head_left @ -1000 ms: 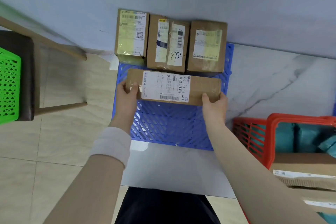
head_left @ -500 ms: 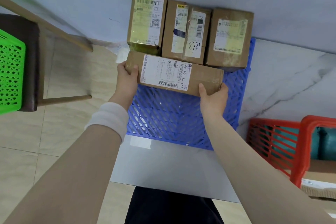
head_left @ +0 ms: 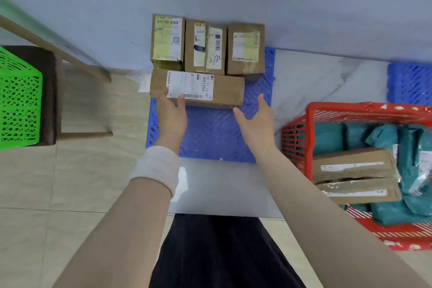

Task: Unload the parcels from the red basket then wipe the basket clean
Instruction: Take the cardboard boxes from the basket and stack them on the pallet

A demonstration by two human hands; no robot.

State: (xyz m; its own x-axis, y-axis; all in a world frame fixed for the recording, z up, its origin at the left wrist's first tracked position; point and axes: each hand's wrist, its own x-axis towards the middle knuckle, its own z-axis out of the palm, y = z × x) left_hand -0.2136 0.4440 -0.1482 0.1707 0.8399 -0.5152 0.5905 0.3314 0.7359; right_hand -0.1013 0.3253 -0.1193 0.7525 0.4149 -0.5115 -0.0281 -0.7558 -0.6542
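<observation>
Right hand (head_left: 257,121) has let go: half a second ago it clasped the right end of the long box (head_left: 224,91), and now it hovers over the middle of the blue mat (head_left: 210,133), palm turned inward, fingers spread, holding nothing. Beside it the left hand (head_left: 171,112) stays in contact, its fairly straight fingers and thumb resting on the box's near left corner at the mat's left edge, touching rather than gripping. I judge this parcel delivered, so the next reach should go to the red basket (head_left: 311,110), which stands just right of the mat and still holds two cardboard boxes (head_left: 355,166) lying on teal bags (head_left: 327,138). Unloading is far from finished, and wiping cannot begin yet. Farther out, the long box lies flat across the far half of the mat, label up, its long axis running left to right, parallel to the wall, barcode edge toward the person. Its far side sits against the row of three boxes (head_left: 205,47) at the mat's far end.
</observation>
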